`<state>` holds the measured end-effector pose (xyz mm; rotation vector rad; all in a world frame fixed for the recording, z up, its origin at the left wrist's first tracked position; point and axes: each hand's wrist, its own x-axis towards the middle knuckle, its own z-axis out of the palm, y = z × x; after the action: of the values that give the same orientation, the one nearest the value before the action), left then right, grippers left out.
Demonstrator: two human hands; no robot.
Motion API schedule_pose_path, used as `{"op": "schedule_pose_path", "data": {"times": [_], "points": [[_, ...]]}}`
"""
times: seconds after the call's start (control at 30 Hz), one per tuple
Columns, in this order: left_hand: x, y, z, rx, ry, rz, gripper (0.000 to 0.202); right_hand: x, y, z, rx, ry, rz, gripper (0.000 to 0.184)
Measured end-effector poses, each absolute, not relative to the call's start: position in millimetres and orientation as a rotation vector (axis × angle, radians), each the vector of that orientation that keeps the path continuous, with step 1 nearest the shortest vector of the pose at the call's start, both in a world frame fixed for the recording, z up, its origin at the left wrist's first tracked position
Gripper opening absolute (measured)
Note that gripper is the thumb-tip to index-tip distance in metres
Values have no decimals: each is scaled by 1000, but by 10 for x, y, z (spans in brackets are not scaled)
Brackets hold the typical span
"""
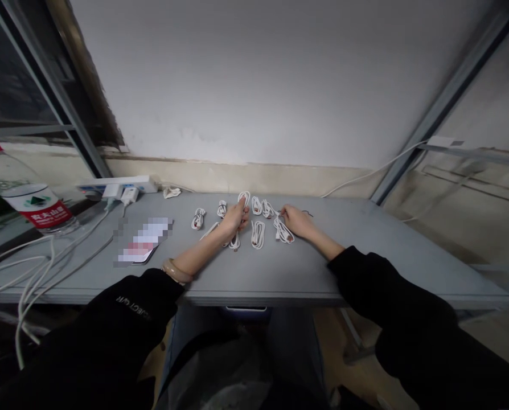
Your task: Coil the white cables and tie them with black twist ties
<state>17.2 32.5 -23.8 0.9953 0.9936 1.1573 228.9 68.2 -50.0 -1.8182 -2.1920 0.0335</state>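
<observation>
Between the fingers of my left hand point(234, 221) is a coiled white cable point(245, 197), its loop sticking up past the fingertips. My right hand point(296, 220) is closed in a pinch at the top of another white cable bundle point(284, 230); what the fingertips grip is too small to make out. A thin dark strip point(308, 213) shows just behind that hand. More coiled white cables lie around: one bundle point(258, 234) between the hands, others point(257, 205) behind it, and one point(198, 218) to the left. My left forearm and hand partly cover several cables.
On the grey table point(340, 279), a phone point(146, 242) with a blurred screen lies at left. Behind it is a power strip point(141, 183) with white plugs. A red-capped water bottle point(36, 199) stands far left, near loose white cords point(45, 262). A wall point(254, 85) rises behind.
</observation>
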Motion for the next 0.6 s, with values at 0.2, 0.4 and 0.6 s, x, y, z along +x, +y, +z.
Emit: {"op": "schedule_pose_path", "data": {"times": [0.2, 0.4, 0.6], "points": [[175, 317, -197, 1043, 1011, 1139, 53, 2294, 716, -508, -1727, -1958, 109, 29], [199, 306, -254, 1140, 993, 1186, 52, 2387, 901, -512, -1354, -1633, 317, 25], [230, 235, -244, 1383, 1047, 1260, 47, 2317, 830, -499, -1063, -1555, 347, 32]]}}
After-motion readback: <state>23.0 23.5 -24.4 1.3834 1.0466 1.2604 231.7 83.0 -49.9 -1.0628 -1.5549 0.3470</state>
